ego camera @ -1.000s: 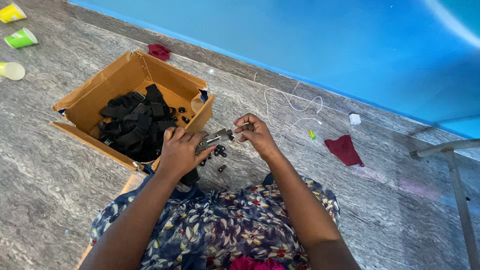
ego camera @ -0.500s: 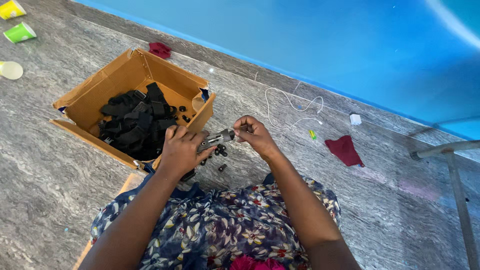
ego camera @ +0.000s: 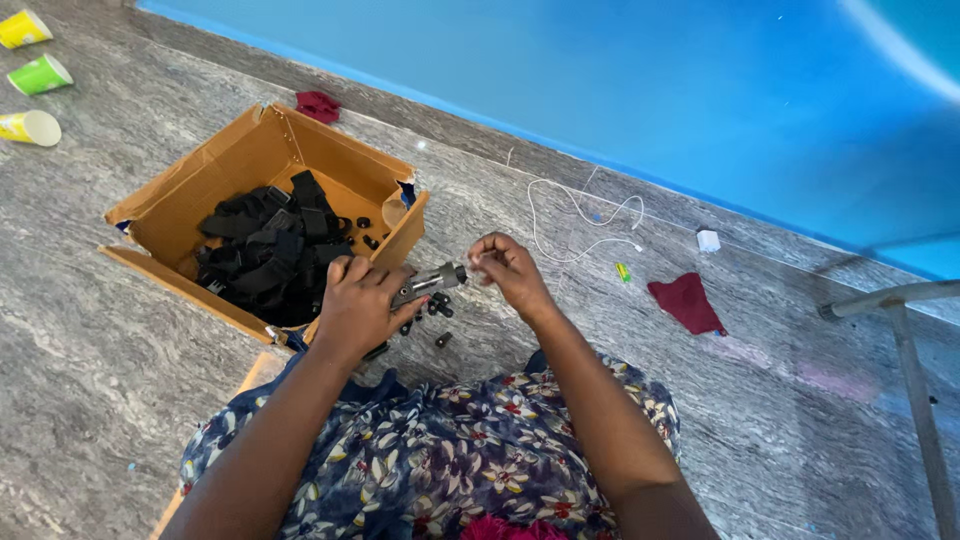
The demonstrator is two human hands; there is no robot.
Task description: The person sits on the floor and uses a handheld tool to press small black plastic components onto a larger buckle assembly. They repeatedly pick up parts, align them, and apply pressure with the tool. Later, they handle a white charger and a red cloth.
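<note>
Seeing the grey veined stone floor (ego camera: 120, 400) first, with a bright blue wall (ego camera: 620, 80) along its far edge. My landmark is the open brown cardboard box (ego camera: 250, 165) on that floor; it holds a heap of black straps and plastic parts (ego camera: 270, 250).

Near side of the box: a lap in a dark blue floral-print garment (ego camera: 450, 470). Right of the box, well apart, the slanted grey metal leg (ego camera: 915, 400) of some frame. Also right of the box, a dark red cloth scrap (ego camera: 688, 302), a loose white cord (ego camera: 580, 225), a small white block (ego camera: 708, 240) and a tiny yellow-green piece (ego camera: 623, 271). Beyond the box's far corner, another dark red cloth scrap (ego camera: 318, 105). Far left of the box, three paper cups on their sides: yellow (ego camera: 22, 28), green (ego camera: 42, 74), pale yellow (ego camera: 28, 127).

Left hand (ego camera: 358, 305), touching the box's near-right corner, is wrapped tight around a short metal-and-black cylindrical part (ego camera: 432, 281). Right hand (ego camera: 508, 272), just right of that corner, has fingertips pinched together at the cylinder's end; I can't tell whether they hold a separate piece. Cylinder sits between both hands, above the floor.

Small loose black fittings (ego camera: 440, 312) lie on the floor just beneath the hands.
</note>
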